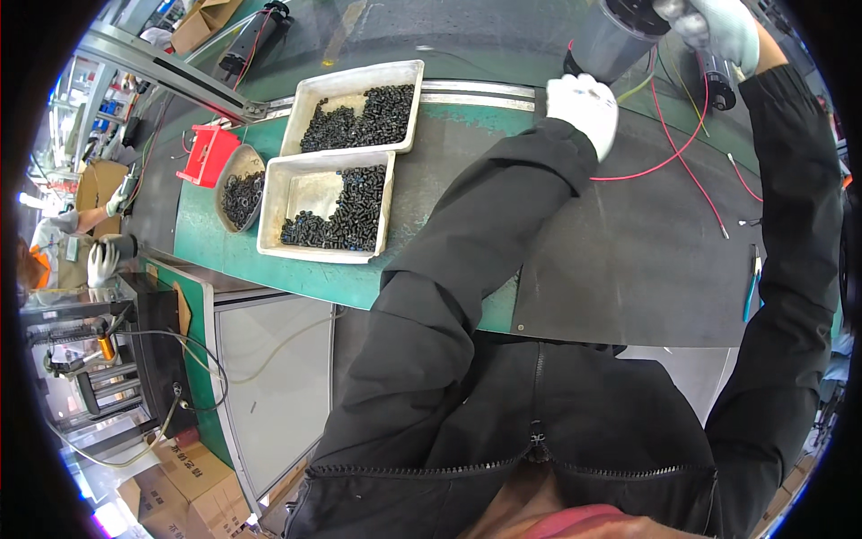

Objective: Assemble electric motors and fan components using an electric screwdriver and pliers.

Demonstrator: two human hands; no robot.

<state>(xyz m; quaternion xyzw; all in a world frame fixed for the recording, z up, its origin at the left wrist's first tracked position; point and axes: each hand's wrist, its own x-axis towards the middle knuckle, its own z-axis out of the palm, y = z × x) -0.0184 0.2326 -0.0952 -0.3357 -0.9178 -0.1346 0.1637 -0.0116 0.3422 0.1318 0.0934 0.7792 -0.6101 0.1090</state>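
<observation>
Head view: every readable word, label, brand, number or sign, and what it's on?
Cardboard box, lower left: dark printed characters, not transcribed here.
Pale chest patch on the co-worker at left: too small to read.
Dark grey cylinder at the gloved hands: no text I can make out.

The table [314,277] has a green top, partly covered by a dark grey mat [620,260], with a metal rail [485,94] running across. On its left side, 2 white trays sit close together, the farther tray [337,88] and the nearer tray [305,184], both holding small black parts. Beside them stand 1 bowl [243,162] of black rings and 1 red bin [211,157]. Red wires [721,221] and blue-handled pliers [751,292] lie at right.
</observation>
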